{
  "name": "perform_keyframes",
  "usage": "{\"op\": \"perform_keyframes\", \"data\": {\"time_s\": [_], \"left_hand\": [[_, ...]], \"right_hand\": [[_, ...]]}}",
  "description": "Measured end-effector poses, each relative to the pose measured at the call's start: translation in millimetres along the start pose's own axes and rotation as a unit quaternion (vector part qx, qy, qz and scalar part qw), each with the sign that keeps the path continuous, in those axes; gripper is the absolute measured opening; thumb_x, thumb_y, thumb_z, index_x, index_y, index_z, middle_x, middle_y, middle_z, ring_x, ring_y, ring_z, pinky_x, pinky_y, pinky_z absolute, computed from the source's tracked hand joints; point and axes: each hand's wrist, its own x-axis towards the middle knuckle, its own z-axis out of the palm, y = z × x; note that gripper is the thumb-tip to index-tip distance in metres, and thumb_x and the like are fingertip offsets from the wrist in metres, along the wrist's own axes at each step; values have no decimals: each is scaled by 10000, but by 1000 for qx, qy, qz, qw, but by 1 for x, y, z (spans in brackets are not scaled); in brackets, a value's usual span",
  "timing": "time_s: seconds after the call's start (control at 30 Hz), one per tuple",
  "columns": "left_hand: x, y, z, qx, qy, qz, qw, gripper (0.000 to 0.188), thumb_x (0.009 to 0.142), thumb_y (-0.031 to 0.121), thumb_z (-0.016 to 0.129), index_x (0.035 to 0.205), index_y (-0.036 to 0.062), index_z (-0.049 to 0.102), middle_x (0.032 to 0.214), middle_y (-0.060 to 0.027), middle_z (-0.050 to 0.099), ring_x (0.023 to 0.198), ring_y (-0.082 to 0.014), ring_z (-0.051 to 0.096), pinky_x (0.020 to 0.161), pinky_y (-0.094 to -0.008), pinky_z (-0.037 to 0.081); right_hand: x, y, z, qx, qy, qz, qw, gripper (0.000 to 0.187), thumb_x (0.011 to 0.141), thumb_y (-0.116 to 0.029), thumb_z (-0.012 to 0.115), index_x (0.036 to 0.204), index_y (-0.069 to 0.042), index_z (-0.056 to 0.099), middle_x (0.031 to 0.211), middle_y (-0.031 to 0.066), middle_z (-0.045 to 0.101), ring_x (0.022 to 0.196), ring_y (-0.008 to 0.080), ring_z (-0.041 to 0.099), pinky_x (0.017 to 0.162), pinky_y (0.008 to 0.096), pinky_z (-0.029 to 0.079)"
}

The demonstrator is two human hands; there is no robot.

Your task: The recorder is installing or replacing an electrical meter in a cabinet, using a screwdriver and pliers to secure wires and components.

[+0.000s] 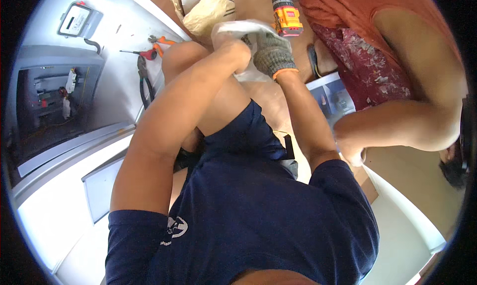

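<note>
My right hand (273,54) wears a grey knitted work glove with an orange cuff. Its fingers close around a crumpled, whitish see-through plastic bag (246,25). Bare and bent at the wrist, my left hand (232,40) meets the same plastic from the other side. Its fingers are hidden behind the wrist and the plastic, so their grip does not show. Both hands are close together above my raised knee. Just beyond the right hand lies an orange and black cordless drill (288,19).
Pliers with orange handles (161,42), a red screwdriver (144,52) and dark-handled pliers (144,81) lie at left. Beside them are an open grey electrical box (59,93) and a meter (77,19). A yellowish bag (203,9) stands ahead. Another person (417,56) crouches close at right.
</note>
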Motion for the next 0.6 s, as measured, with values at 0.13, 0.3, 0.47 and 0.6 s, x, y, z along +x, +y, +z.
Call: {"op": "perform_keyframes", "data": {"time_s": [0.13, 0.3, 0.47, 0.6], "left_hand": [[-18, -29, -12, -161, 172, 65, 970, 261, 695, 108, 657, 940, 76, 742, 1010, -125, 708, 958, -287, 667, 796, -384, 536], [23, -28, -13, -312, 141, 143, 929, 276, 751, 135, 614, 994, 69, 729, 1126, -132, 671, 1065, -287, 625, 888, -417, 494], [102, -20, 6, -452, 303, 46, 838, 372, 851, 260, 560, 1175, 110, 664, 1258, -113, 617, 1133, -290, 600, 954, -408, 480], [115, -17, 0, -442, 298, 72, 843, 371, 853, 259, 558, 1173, 104, 662, 1252, -118, 618, 1130, -293, 601, 949, -409, 481]], "right_hand": [[13, -30, -31, -21, -55, 143, 988, 307, 782, -158, 591, 1070, -83, 665, 1053, 141, 676, 1020, 289, 631, 865, 429, 468], [3, -8, -5, -23, -227, 151, 962, 258, 796, -199, 590, 977, -66, 716, 1092, 188, 663, 1023, 334, 632, 913, 429, 472], [-14, -3, 15, 28, 46, 151, 987, 426, 796, -212, 633, 1208, -103, 616, 1181, 168, 623, 1101, 339, 586, 940, 430, 466], [-13, -16, -11, 7, -101, 268, 958, 455, 792, -164, 607, 1241, -106, 570, 1197, 167, 609, 1100, 344, 580, 936, 439, 466]]}}
